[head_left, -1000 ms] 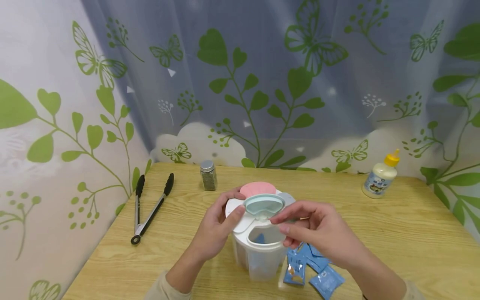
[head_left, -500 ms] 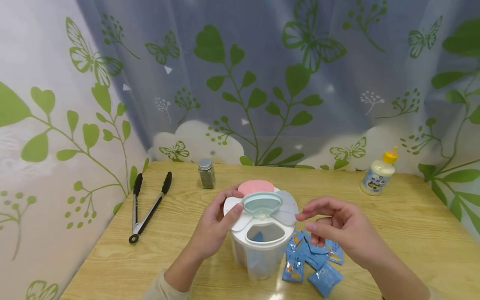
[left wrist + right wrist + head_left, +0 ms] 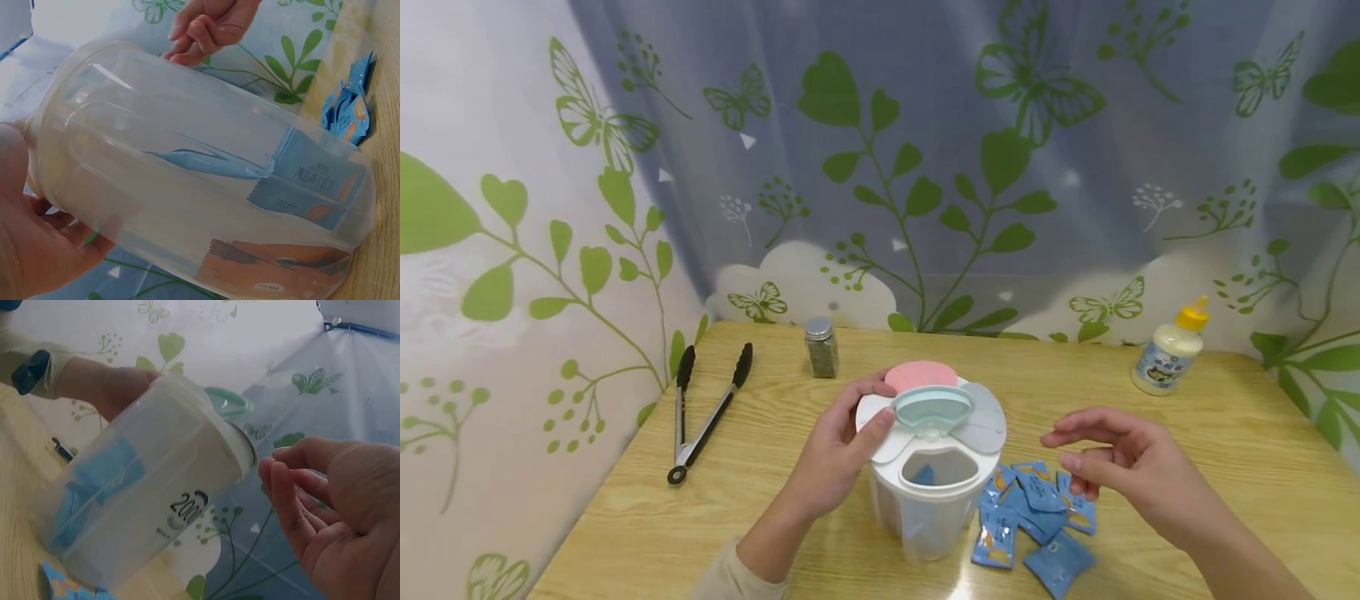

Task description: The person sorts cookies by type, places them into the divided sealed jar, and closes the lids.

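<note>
Closest to us, right at the front of the wooden table (image 3: 805, 525), we have a loose heap of blue packets (image 3: 1060, 562), some overlapping, just beside the clear container (image 3: 925, 529). That container stands upright on the tabletop, and through its wall we spot blue packets inside (image 3: 306, 181) and an orange-brown packet (image 3: 275, 269) down near the base. Up to the rim we go: the near opening (image 3: 951, 468) gapes, and behind it the teal flap (image 3: 934, 407) stands raised. And there's the left hand (image 3: 835, 446), clamped on the lid's edge, thumb across the top! Out to the other side, the right hand (image 3: 1138, 467) hangs in the air above and beside the heap, fingers loosely bent, gripping nothing, well apart from its partner. Across the lid we see the grey flap (image 3: 985, 418) and, at the far side, the pink flap (image 3: 921, 377), both down. Deeper now, the black-tipped tongs (image 3: 711, 423) lie spread on the left, the silver-capped jar (image 3: 822, 354) stands behind the container, and away to the right we find the yellow-topped bottle (image 3: 1167, 362). Behind everything hangs the leaf-and-butterfly curtain (image 3: 760, 192).
</note>
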`<state>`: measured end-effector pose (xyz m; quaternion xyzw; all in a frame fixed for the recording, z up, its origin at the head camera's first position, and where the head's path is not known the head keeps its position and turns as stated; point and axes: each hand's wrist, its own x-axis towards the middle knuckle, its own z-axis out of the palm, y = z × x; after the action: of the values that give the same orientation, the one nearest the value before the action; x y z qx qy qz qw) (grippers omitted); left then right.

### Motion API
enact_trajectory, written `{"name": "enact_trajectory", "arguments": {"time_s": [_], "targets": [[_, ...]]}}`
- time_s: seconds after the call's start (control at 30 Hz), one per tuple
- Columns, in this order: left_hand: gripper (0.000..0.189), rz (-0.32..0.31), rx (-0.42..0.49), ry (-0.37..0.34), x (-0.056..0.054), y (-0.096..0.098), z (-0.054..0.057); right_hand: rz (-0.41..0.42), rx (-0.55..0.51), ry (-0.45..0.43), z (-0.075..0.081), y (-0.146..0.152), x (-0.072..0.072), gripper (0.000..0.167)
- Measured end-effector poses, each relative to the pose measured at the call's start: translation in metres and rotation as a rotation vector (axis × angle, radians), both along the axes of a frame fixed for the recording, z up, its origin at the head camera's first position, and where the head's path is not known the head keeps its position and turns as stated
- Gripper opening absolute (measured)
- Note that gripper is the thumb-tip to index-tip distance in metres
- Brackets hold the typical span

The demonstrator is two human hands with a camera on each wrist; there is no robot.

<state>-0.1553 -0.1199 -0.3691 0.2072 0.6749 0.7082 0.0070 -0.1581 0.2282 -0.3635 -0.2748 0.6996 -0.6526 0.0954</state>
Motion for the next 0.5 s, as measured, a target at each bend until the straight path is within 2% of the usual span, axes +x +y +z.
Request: {"name": "enact_trajectory", "arguments": {"time_s": [0.23,0.5], "targets": [[0.029,0.003,-0.009,-0.003,0.000,0.000,0.000,-0.060,0.081,-0.039,-0.013,0.009,-0.004,0.034],[0.029,0.003,-0.011,-0.010,0.000,-0.001,0.000,-0.060,0.066,-0.074,-0.038,0.014,-0.015,0.036]]}}
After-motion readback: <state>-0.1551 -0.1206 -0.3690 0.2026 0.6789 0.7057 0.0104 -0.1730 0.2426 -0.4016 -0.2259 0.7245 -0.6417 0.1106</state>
